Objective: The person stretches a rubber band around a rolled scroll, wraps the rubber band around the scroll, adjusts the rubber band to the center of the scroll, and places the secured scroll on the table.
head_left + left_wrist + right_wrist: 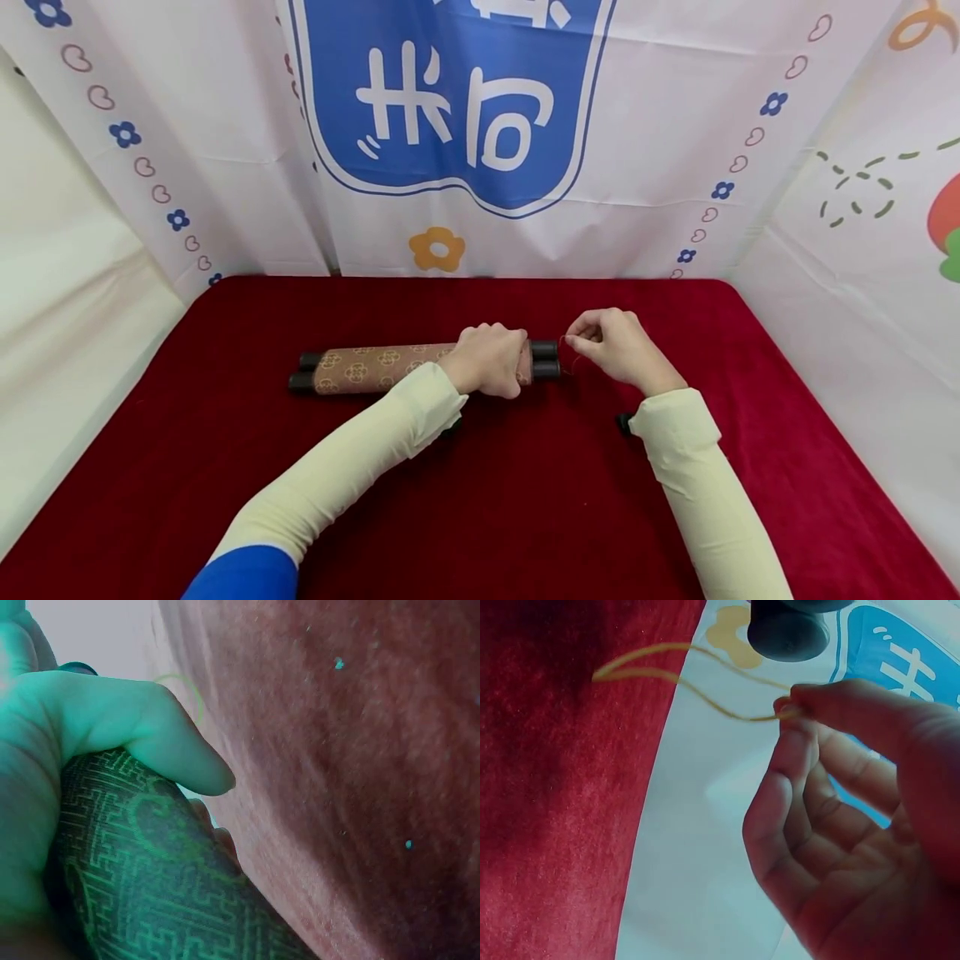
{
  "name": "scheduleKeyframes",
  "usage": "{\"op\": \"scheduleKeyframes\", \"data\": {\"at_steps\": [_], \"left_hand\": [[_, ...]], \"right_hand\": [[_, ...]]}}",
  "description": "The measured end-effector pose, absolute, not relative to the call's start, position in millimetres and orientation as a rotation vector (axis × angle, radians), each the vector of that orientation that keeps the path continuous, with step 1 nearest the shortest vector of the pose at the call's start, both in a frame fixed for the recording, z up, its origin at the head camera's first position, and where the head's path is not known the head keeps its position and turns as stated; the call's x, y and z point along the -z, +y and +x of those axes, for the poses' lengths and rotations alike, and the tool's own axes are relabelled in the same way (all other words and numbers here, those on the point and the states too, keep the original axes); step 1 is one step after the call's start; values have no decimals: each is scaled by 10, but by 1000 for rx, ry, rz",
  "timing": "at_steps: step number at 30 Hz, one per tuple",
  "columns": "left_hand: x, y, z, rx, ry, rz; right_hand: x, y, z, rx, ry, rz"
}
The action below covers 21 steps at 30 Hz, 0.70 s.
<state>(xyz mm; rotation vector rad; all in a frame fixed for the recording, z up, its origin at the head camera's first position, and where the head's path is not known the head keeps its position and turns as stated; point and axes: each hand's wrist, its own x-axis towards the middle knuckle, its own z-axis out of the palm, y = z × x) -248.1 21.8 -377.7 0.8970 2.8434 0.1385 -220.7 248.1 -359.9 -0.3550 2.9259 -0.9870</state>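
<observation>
A scroll (358, 370), rolled from both ends in brown cloth with a gold pattern, lies across the red table with paired black rod knobs (546, 358) at each end. My left hand (489, 360) grips it near its right end, the thumb (161, 724) bent over the patterned cloth (165, 877). Just off the right knobs, my right hand (617, 343) pinches a thin rubber band (641, 673) between thumb and fingertips. The band hangs out as a loose loop in the right wrist view, close below a dark knob (787, 634).
Red velvet cloth (525, 500) covers the table. Behind it hangs a white printed curtain (637, 225) with a blue emblem (450, 158), and further white panels (847, 333) stand along both sides. Dark wrist cameras (625, 423) sit under the cream sleeves.
</observation>
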Motion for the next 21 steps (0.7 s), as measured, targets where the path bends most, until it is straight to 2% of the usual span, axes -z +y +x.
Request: {"op": "scheduleKeyframes", "data": {"at_steps": [9, 21], "left_hand": [[3812, 269, -2367, -83, 2815, 935], [3817, 258, -2454, -75, 2901, 883]], "right_hand": [[3587, 2438, -2186, 944, 2916, -477], [3505, 2368, -2128, 904, 2951, -579]]}}
